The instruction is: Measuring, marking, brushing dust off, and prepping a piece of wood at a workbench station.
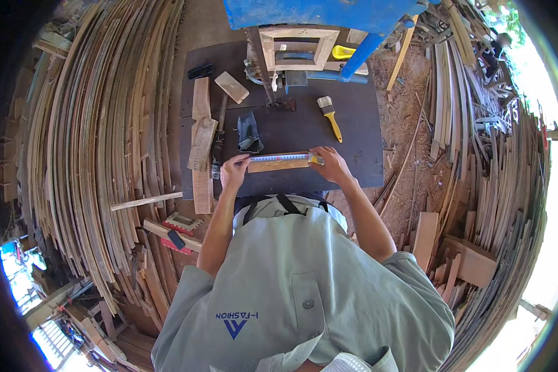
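Observation:
A tape measure's white blade is pulled out along a short wooden board near the front of the dark worktable. My left hand pinches the blade's end at the board's left end. At the other end, my right hand is closed around the tape measure's case, of which a little yellow shows. Just beyond the blade lies a dark, crumpled-looking box-shaped piece. A yellow-handled paintbrush rests farther off to the right.
A blue machine with an upright blade stands at the table's far side, beside a wooden frame. Wooden blocks and a hammer-like tool lie at left. Stacked planks and lumber flank the table.

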{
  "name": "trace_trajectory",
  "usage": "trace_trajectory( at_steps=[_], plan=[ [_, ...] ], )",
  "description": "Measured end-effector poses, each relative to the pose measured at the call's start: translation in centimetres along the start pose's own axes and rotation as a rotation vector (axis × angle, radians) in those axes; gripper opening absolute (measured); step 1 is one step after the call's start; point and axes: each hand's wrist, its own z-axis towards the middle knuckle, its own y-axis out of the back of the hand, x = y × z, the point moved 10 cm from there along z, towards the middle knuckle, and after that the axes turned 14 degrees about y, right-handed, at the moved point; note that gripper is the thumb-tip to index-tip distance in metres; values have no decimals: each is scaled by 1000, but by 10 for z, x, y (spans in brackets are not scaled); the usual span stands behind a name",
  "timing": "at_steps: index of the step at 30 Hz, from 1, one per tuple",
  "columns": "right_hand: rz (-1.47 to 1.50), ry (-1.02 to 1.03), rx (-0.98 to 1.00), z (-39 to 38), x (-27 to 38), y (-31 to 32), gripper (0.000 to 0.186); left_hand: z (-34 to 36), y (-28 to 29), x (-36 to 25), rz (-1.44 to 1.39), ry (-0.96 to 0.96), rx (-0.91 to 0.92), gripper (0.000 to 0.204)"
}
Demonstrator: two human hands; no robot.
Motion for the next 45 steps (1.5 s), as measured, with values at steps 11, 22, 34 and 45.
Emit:
trace_trajectory(
  at_steps=[11, 22, 34, 45],
  plan=[
    [71, 7, -49, 6, -10, 4, 36, 1, -7, 9, -173, 92, 127, 24],
    [127, -37, 0, 6, -13, 0, 35, 8, -10, 20, -241, 212, 237, 28],
    [64, -124, -18, 6, -8, -1, 36, 6, -9, 16, -196, 285, 222, 22],
    [18, -77, 3, 1, 0, 2, 32, 8, -11, 21, -55, 251, 150, 31]
  ],
)
